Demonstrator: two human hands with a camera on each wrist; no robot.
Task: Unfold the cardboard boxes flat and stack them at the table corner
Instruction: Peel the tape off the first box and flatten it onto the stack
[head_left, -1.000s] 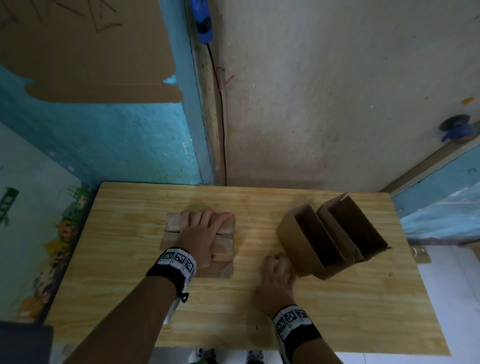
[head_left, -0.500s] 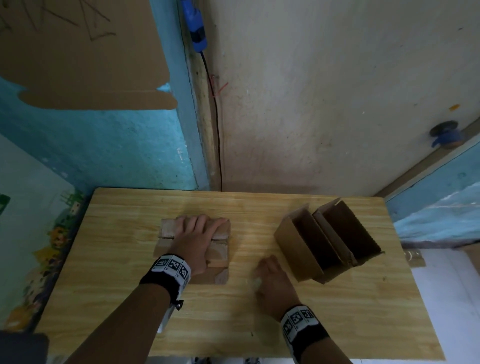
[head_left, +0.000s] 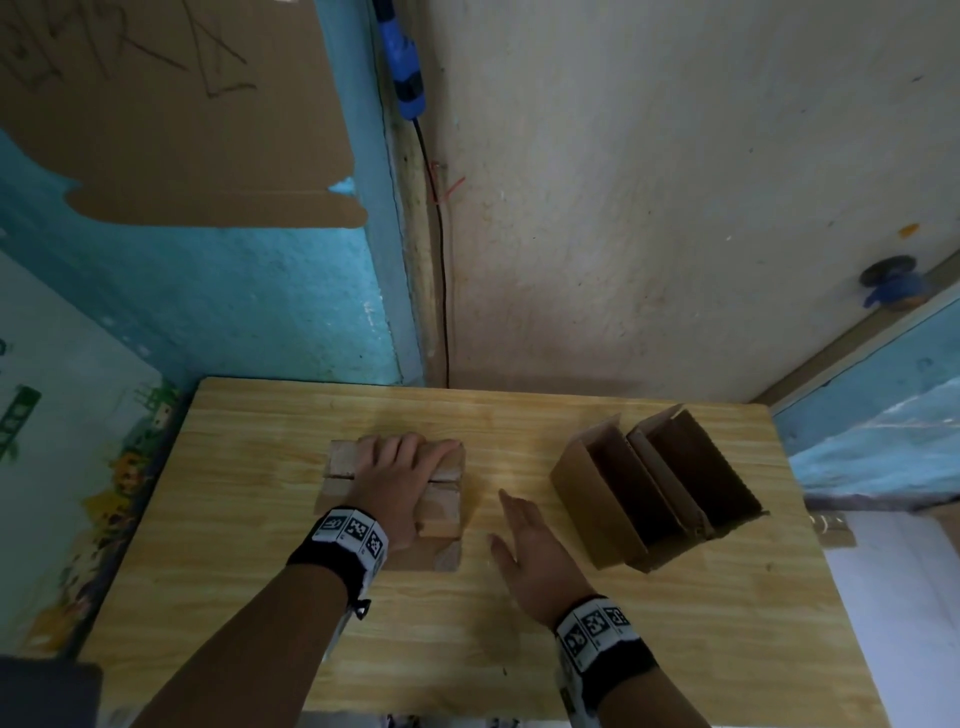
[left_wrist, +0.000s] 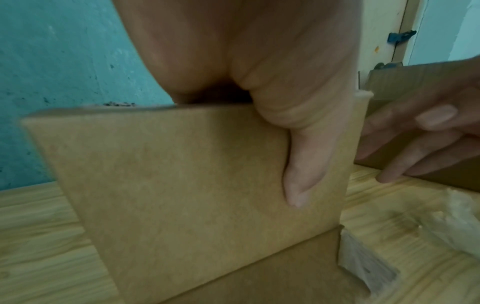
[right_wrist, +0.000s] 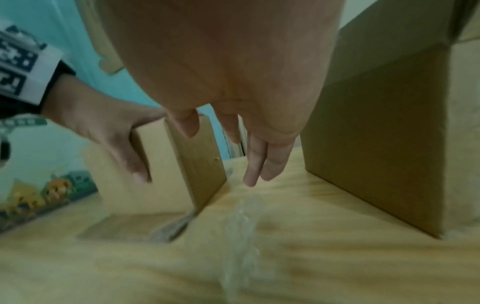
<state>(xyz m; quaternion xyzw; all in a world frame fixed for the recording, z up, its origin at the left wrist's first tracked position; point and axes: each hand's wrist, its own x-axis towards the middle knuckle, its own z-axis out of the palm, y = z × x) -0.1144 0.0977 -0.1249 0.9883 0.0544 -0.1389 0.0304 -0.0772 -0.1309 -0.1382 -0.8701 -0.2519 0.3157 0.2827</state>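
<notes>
Pressing down on a small box (head_left: 395, 488) at the counter's (head_left: 519, 649) centre-left, the left hand (head_left: 397, 483) curls its grip over it; collapsing appears underway. The right hand (head_left: 535, 556) hovers slack-fingered, holding nothing, likely needed next on that box, with two open boxes (head_left: 654, 483) waiting at three o'clock.

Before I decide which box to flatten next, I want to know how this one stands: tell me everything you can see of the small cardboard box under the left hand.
The small cardboard box is plain brown cardboard, standing upright on the wooden table left of centre. Its closed top flaps show a seam. One flap lies flat on the table toward the person. The left hand grips it from above, thumb down its near face.
</notes>
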